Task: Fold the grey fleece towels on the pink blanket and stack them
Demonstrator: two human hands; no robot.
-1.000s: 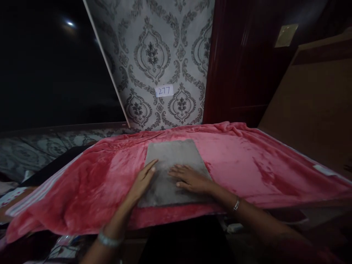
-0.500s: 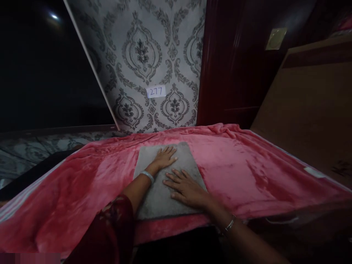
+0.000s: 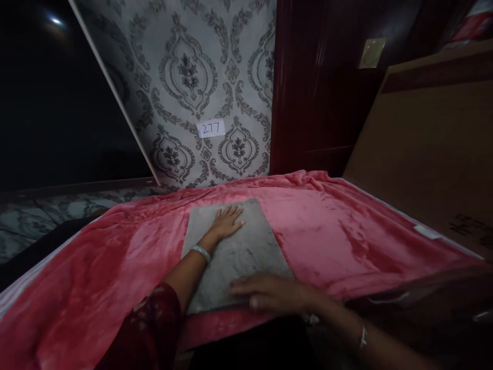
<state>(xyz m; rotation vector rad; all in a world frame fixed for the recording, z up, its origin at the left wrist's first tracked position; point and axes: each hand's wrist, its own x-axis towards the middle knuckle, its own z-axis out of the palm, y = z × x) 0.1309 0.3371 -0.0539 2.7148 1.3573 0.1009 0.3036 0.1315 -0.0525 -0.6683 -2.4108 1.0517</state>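
A grey, plush-looking rectangular cloth (image 3: 250, 246) lies flat in the middle of the pink-red blanket (image 3: 316, 221). My left hand (image 3: 227, 222) rests palm down near the cloth's far edge, fingers spread. Over the near right part of the cloth is my right hand (image 3: 269, 292), slightly blurred, with its fingers stretched to the left and nothing seen in it. Whether the right palm touches the cloth I cannot tell. A bracelet circles each wrist.
Behind the blanket stands a patterned wall with a paper label (image 3: 211, 128) reading 277. A large dark screen (image 3: 69, 103) leans at the left. On the right is a big cardboard box (image 3: 431, 139). A small white slip (image 3: 427, 232) lies on the blanket's right side.
My right hand has moved toward me, from the middle of the cloth to its near edge. The left hand stays in place on the cloth. My view has shifted slightly to the right.
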